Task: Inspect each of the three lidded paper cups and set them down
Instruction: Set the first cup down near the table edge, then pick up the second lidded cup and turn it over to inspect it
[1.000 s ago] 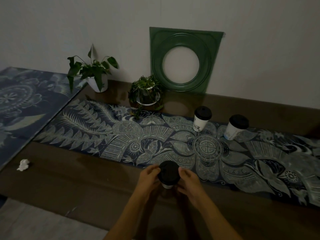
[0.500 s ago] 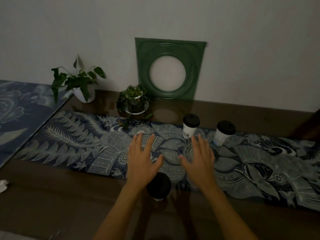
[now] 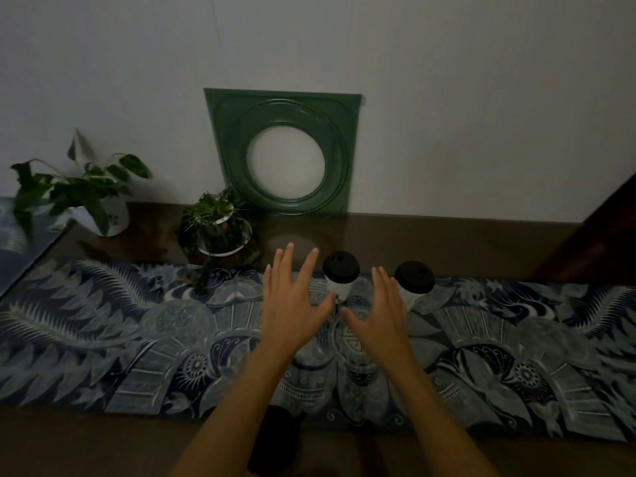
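Observation:
Two white paper cups with black lids stand upright on the patterned blue runner (image 3: 103, 339): the middle cup (image 3: 340, 275) and the right cup (image 3: 414, 282). A third cup (image 3: 275, 438), seen mostly as a dark lid, stands near the table's front edge, partly hidden by my left forearm. My left hand (image 3: 292, 301) hovers with fingers spread just left of the middle cup. My right hand (image 3: 382, 308) hovers between the middle and right cups, fingers straight. Neither hand holds anything.
A leafy plant in a white pot (image 3: 99, 215) and a small plant in a glass bowl (image 3: 220, 232) stand at the back left. A green square frame with a round opening (image 3: 285, 153) leans on the wall. The dark wooden table (image 3: 447, 242) runs along the wall.
Both hands let go of the near cup, left it by the front edge, and reached forward with fingers spread toward the middle cup. The view tilted up.

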The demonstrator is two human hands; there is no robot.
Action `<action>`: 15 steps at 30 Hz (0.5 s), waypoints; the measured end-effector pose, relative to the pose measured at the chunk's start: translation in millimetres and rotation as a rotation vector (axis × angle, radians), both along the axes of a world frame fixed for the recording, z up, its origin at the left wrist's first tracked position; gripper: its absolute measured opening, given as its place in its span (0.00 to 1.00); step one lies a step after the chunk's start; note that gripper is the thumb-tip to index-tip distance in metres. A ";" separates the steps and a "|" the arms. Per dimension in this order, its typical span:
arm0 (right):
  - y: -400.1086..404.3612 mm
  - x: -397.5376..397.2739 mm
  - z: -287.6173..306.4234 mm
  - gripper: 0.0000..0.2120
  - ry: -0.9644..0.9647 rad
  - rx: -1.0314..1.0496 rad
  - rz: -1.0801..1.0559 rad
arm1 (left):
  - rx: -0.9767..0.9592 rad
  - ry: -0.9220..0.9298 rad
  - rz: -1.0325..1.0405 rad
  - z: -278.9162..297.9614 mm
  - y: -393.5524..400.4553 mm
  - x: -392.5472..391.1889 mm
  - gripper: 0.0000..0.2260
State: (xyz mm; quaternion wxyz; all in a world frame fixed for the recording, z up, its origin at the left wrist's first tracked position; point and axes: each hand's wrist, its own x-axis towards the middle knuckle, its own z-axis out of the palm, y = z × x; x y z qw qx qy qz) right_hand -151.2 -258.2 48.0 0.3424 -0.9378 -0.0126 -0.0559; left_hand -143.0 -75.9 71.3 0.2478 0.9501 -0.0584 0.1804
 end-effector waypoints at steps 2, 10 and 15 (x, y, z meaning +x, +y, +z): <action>-2.2 12.8 -11.2 0.47 0.048 0.057 -0.003 | 0.012 0.033 -0.006 -6.3 -7.7 18.3 0.35; -5.1 60.6 -60.7 0.48 0.271 0.303 -0.006 | 0.008 0.147 -0.024 -46.7 -23.5 76.8 0.34; 2.9 81.4 -86.9 0.45 0.293 0.500 0.002 | 0.008 0.208 -0.069 -65.3 -32.5 102.3 0.34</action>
